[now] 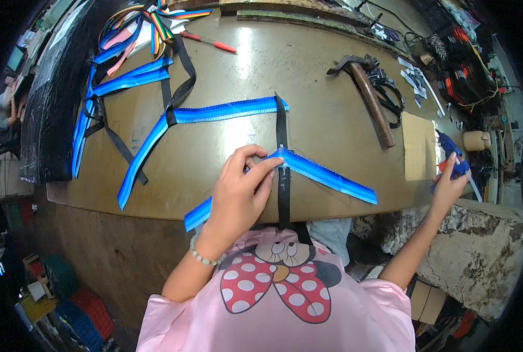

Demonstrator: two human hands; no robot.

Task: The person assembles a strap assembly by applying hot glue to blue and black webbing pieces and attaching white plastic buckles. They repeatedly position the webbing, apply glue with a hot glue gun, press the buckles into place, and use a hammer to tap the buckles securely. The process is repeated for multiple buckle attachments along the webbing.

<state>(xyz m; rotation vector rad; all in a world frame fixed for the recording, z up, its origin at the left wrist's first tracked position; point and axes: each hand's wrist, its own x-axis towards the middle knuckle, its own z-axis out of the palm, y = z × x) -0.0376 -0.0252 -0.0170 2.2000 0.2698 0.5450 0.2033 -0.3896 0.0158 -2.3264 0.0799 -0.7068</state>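
Observation:
My left hand [241, 185] is closed, its fingertips pinching a blue pleated ribbon strip [332, 176] where it crosses an upright black strap [283, 199]. A shiny, clear patch shows at that crossing. The strip slants down to both sides, and part of it is hidden under my left hand. At the upper end of the black strap, a second blue pleated strip [232, 111] runs left to another black strap [184, 91]. Far to the right, my right hand [451, 183] is closed round a blue glue gun [449, 145] with a white stick jutting from it.
A hammer [371, 100] and black-handled scissors [388, 97] lie right of centre, beside a piece of cardboard [420, 146]. A red pen [208, 42] lies at the back. Rainbow ribbons [158, 32] pile up at back left, by a black-wrapped block [53, 88]. A tape roll [476, 140] stands far right.

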